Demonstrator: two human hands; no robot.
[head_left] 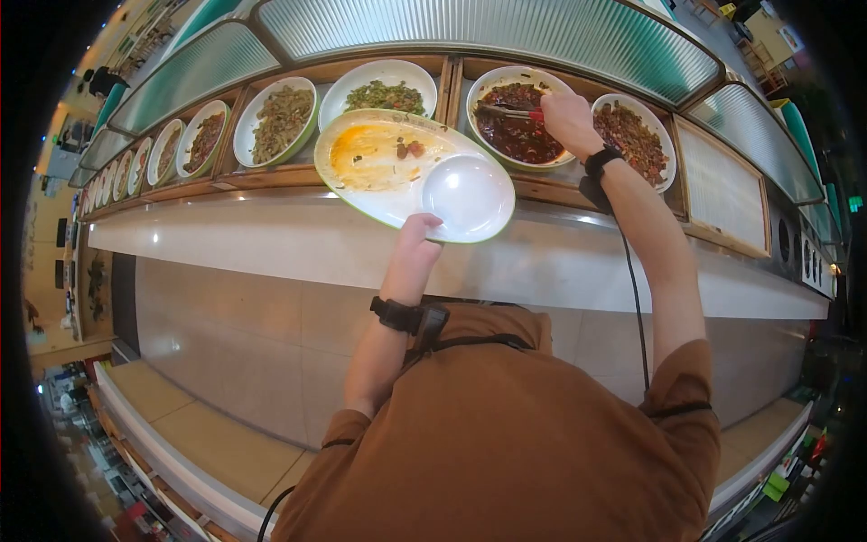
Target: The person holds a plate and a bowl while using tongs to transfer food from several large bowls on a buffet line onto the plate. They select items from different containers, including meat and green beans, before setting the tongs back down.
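My left hand (419, 242) grips the near edge of an oval white plate (388, 200) with a green rim, its thumb on top. Orange oil, a few bits of food and a round hollow show on the plate. My right hand (569, 122) is closed around the red handle of metal tongs (508, 112). Their tips reach into a white bowl (475, 99) of dark red, saucy food (517, 135), where the ends are partly hidden. The plate is held in front of the counter, overlapping the bowl of chopped green food (386, 96) behind it.
A bowl of reddish chopped food (623, 126) sits at the right, beside a pale framed panel (722, 185). Leftward runs a row of bowls, including one of brownish food (282, 122). Ribbed clear guards (479, 36) rise behind. A white counter ledge (271, 237) lies below.
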